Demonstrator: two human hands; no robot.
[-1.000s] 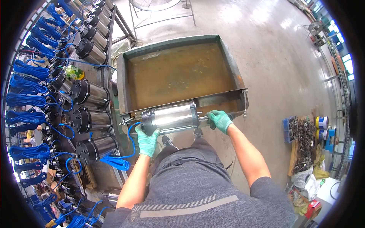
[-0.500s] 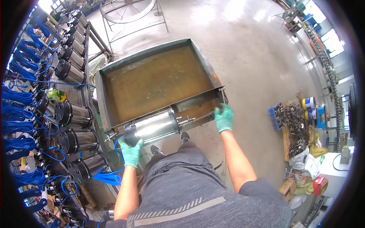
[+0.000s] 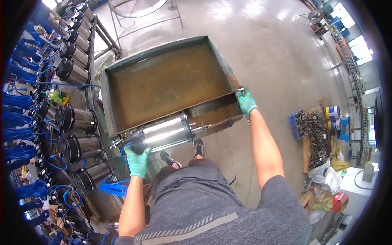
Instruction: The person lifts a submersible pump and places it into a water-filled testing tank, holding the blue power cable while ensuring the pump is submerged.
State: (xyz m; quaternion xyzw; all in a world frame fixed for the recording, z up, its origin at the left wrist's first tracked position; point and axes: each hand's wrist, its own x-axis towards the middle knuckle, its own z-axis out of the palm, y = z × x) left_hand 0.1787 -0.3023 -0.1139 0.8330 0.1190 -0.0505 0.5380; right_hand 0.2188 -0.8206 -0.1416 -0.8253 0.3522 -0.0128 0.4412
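A shiny steel cylindrical motor [image 3: 163,132] with a black end cap [image 3: 139,141] lies along the near side of a metal water tank [image 3: 107,96]. A thin shaft [image 3: 201,128] sticks out of its right end. My left hand [image 3: 137,161], in a green glove, touches the near side of the black cap with thumb and fingers spread. Blue cable [image 3: 123,154] runs beside it. At the tank's right corner, my gloved right hand [image 3: 246,102] is closed round a metal rod handle [image 3: 241,89]; most of the handle is hidden under the glove.
Similar motors [image 3: 83,148] with blue cable coils [image 3: 18,134] line the rack at left. A large fan stand [image 3: 151,25] is beyond the tank. At right, small metal parts [image 3: 316,136] lie heaped beside a blue crate [image 3: 295,125]. My shoes [image 3: 198,148] are below the tank's near edge.
My right hand has moved up and right and closed round the rod handle at the tank corner. My left hand has stayed by the black cap, shifting slightly.
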